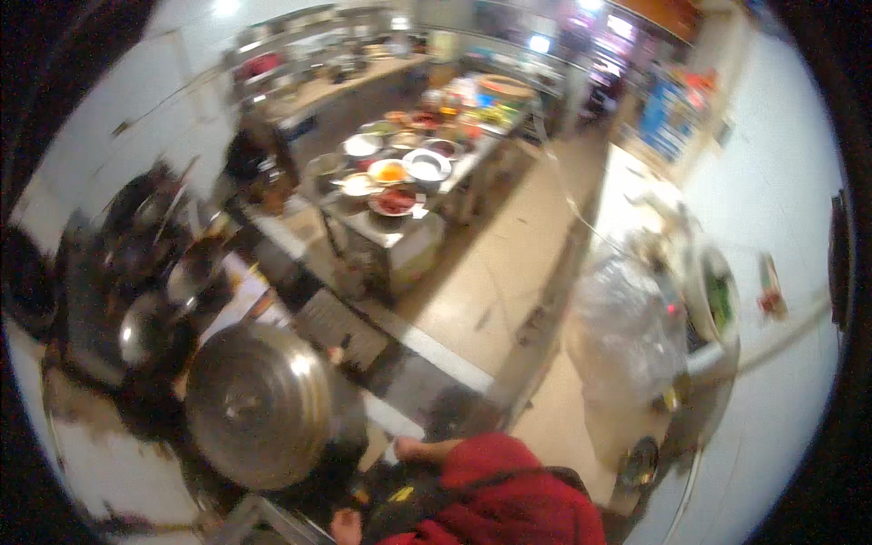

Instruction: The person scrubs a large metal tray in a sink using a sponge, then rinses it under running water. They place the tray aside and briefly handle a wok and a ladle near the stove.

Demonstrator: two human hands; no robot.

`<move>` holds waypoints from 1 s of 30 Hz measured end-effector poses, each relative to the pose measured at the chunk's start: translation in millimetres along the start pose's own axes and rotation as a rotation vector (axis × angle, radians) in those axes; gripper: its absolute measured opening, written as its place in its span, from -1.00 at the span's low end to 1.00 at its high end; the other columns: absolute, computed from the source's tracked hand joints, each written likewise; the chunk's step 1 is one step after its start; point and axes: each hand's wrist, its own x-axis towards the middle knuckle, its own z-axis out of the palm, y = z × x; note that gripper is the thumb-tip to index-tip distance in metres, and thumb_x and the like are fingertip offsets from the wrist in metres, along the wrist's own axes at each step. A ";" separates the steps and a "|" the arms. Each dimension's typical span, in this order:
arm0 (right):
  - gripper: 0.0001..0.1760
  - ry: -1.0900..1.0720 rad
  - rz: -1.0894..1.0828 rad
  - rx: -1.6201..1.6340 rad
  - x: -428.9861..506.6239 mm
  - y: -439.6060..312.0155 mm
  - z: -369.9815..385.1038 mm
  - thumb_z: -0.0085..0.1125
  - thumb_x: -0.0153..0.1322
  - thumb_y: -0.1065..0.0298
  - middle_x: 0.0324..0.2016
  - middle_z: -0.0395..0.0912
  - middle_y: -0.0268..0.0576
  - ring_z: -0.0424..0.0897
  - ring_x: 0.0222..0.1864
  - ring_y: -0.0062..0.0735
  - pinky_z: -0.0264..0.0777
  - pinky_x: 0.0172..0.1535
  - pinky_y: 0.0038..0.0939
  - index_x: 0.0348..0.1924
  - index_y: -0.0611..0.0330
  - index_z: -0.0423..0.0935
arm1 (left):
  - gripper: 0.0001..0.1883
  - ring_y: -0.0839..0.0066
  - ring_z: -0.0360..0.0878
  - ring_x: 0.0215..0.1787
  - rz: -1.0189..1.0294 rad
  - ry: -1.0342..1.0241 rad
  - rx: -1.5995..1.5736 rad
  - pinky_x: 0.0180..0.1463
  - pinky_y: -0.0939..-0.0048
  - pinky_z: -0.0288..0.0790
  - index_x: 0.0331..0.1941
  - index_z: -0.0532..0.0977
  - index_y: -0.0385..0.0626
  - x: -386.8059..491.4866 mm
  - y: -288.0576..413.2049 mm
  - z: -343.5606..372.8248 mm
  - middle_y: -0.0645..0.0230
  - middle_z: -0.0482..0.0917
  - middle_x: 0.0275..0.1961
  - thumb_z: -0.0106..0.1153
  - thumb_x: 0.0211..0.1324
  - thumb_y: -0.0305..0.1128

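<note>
A large round metal lid (255, 407) sits on a big pot on the stove before me. My right hand (411, 449) is held at the front of my dark apron (415, 494), with its fingers curled. By its fingertips is a small white patch (390, 452), too blurred to name. Lower in the picture, my left hand (346, 526) is near a metal-edged frame (262, 514). Blur hides its fingers. Red sleeves (504, 497) cover my upper arms.
Dark pans (143, 334) stand beyond the lid. Farther off, a long table (417, 238) bears several bowls of food, including a white bowl (427, 165). A clear plastic bag (630, 327) and a tub of greens (708, 293) are along the right wall. Tiled floor (504, 252) lies between.
</note>
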 end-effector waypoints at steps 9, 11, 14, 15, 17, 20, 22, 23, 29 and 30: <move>-0.76 0.319 0.244 0.050 -20.9 -2.0 -21.5 0.06 0.10 0.37 -0.35 0.56 0.10 0.57 -0.28 0.02 0.45 -0.24 -0.11 -0.42 0.26 0.57 | -0.79 0.34 0.44 -0.31 0.141 -0.519 0.011 -0.21 0.31 0.33 -0.30 0.50 -0.23 107.1 -27.1 1.0 0.21 0.51 -0.34 0.08 0.06 -0.32; -0.74 0.306 0.331 0.075 -19.1 -9.9 -23.8 0.04 0.13 0.38 -0.29 0.56 0.08 0.56 -0.21 -0.01 0.45 -0.18 -0.12 -0.35 0.25 0.57 | -0.78 0.34 0.48 -0.26 0.138 -0.556 -0.002 -0.17 0.32 0.36 -0.28 0.51 -0.23 124.8 -42.2 0.7 0.20 0.54 -0.30 0.11 0.03 -0.33; -0.71 0.310 0.374 0.146 -16.4 -16.7 -21.2 0.01 0.16 0.39 -0.23 0.54 0.09 0.55 -0.18 0.01 0.43 -0.14 -0.09 -0.29 0.25 0.55 | -0.76 0.33 0.54 -0.20 0.116 -0.602 -0.069 -0.11 0.33 0.39 -0.25 0.53 -0.23 141.9 -49.7 -6.4 0.20 0.59 -0.24 0.15 -0.01 -0.35; -0.71 0.287 0.362 0.170 -16.2 -17.6 -17.2 0.01 0.16 0.39 -0.23 0.55 0.08 0.55 -0.18 0.02 0.43 -0.14 -0.09 -0.29 0.24 0.55 | -0.75 0.33 0.56 -0.18 0.101 -0.613 -0.112 -0.09 0.33 0.41 -0.24 0.53 -0.23 144.0 -44.3 -9.5 0.19 0.61 -0.22 0.17 -0.02 -0.36; -0.71 0.298 0.348 0.149 -12.9 -15.2 -15.7 0.03 0.15 0.36 -0.24 0.55 0.09 0.55 -0.18 0.01 0.44 -0.18 -0.09 -0.29 0.24 0.55 | -0.73 0.33 0.57 -0.21 0.134 -0.631 -0.032 -0.12 0.34 0.41 -0.25 0.54 -0.21 148.0 -21.4 -26.9 0.21 0.61 -0.26 0.17 -0.02 -0.30; -0.72 0.370 0.336 0.208 -8.4 -4.3 -21.5 0.09 0.15 0.22 -0.42 0.56 0.09 0.56 -0.33 0.04 0.45 -0.30 -0.09 -0.40 0.24 0.55 | -0.70 0.33 0.59 -0.26 0.159 -0.609 -0.017 -0.17 0.36 0.42 -0.28 0.55 -0.18 142.9 34.4 -54.2 0.23 0.63 -0.33 0.16 -0.02 -0.20; -0.61 0.482 0.298 0.132 -3.6 1.2 -27.0 0.15 0.13 0.07 -0.40 0.57 0.05 0.57 -0.34 0.04 0.46 -0.32 -0.12 -0.37 0.22 0.57 | -0.65 0.53 0.49 -0.48 0.284 -0.513 -0.058 -0.39 0.44 0.37 -0.26 0.51 -0.22 140.4 66.5 -71.5 0.28 0.57 -0.46 0.16 0.04 -0.14; -0.59 0.411 0.343 0.150 5.1 5.7 -36.0 0.13 0.15 0.08 -0.36 0.57 0.05 0.56 -0.28 0.05 0.45 -0.25 -0.12 -0.28 0.21 0.56 | -0.65 0.45 0.52 -0.39 0.185 -0.503 -0.057 -0.30 0.40 0.38 -0.24 0.51 -0.21 142.1 79.2 -74.7 0.24 0.58 -0.39 0.15 0.03 -0.15; -0.56 0.440 0.266 0.055 53.9 35.0 -76.2 0.12 0.17 0.10 -0.36 0.55 0.17 0.54 -0.26 0.08 0.42 -0.20 -0.13 -0.27 0.30 0.54 | -0.76 0.53 0.52 -0.36 0.128 -0.454 -0.249 -0.23 0.49 0.41 -0.24 0.49 -0.20 177.9 94.7 -27.0 0.39 0.58 -0.38 0.10 0.10 -0.27; -0.57 0.401 0.164 0.045 65.7 39.3 -90.9 0.13 0.17 0.10 -0.37 0.55 0.17 0.54 -0.27 0.07 0.42 -0.21 -0.14 -0.28 0.30 0.54 | -0.77 0.54 0.54 -0.33 0.092 -0.547 -0.239 -0.23 0.48 0.41 -0.24 0.50 -0.20 191.5 95.4 -13.8 0.36 0.60 -0.35 0.12 0.10 -0.30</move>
